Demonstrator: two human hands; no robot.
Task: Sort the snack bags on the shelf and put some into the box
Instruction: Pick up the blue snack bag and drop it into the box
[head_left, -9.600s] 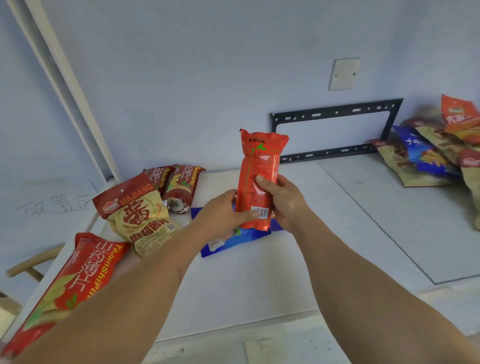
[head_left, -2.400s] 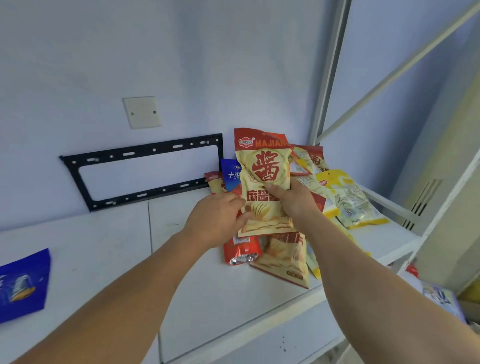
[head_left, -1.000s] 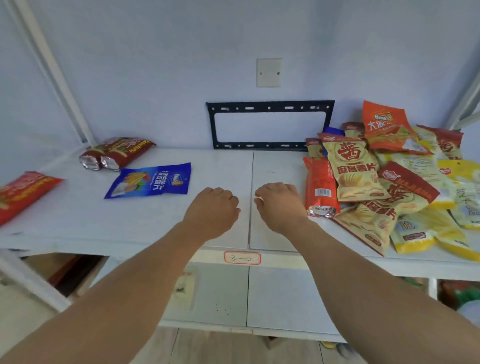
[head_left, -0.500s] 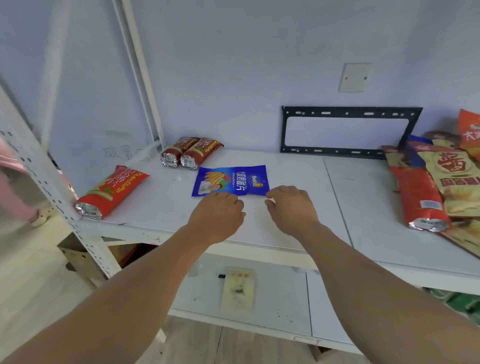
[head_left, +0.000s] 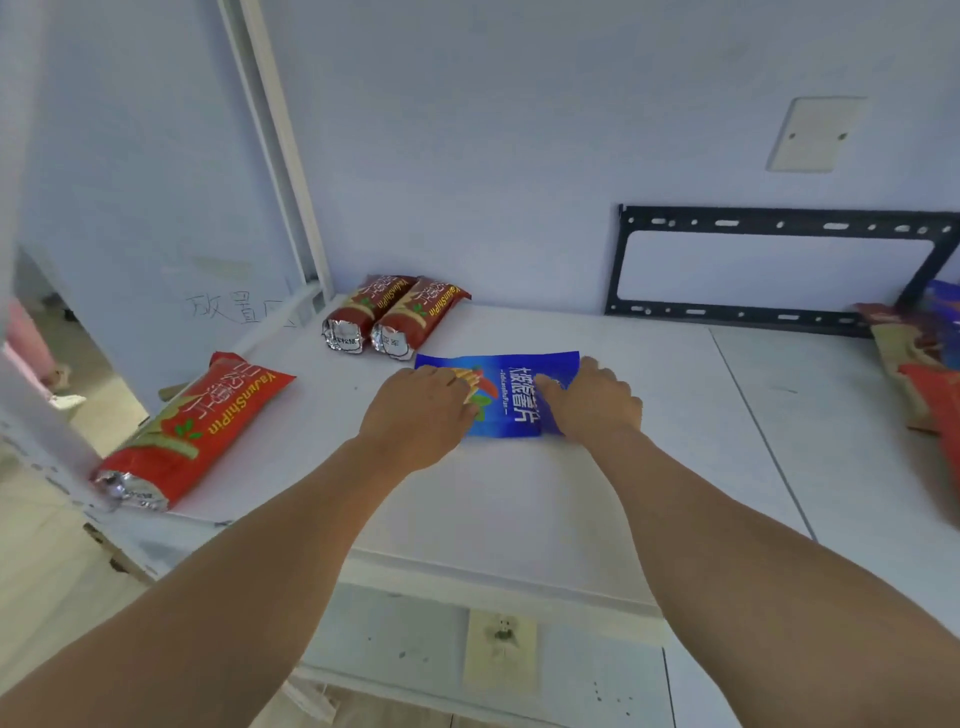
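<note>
— What was seen on the shelf (head_left: 519, 499) at that moment?

— A blue snack bag (head_left: 511, 397) was laid flat near the middle of the white shelf board. Both hands were placed on it, palms down. The left hand (head_left: 421, 410) was set over the bag's left end, and the right hand (head_left: 592, 402) over its right end, so that only the middle strip with the white lettering was left uncovered.

— Was the bag gripped?

— That could not be told for certain. The fingers of both hands were bent down onto the bag's ends, but the fingertips were hidden behind the knuckles, so whether the edges were pinched or merely pressed could not be made out. The bag was not lifted; it was seen lying against the board.

— What else was laid out?

— Two dark red bags (head_left: 387, 319) were placed side by side, touching, just beyond the blue one towards the back wall, their silver ends turned towards the camera. A larger red bag (head_left: 195, 431) was laid near the shelf's left front corner, well apart from the hands. At the far right edge a heap of bags (head_left: 924, 358) was partly cut off by the frame. A black metal bracket (head_left: 774, 265) was fixed to the wall behind, with a pale blank plate (head_left: 813, 135) above it. Handwritten characters (head_left: 234, 306) were seen on the left panel.
</note>
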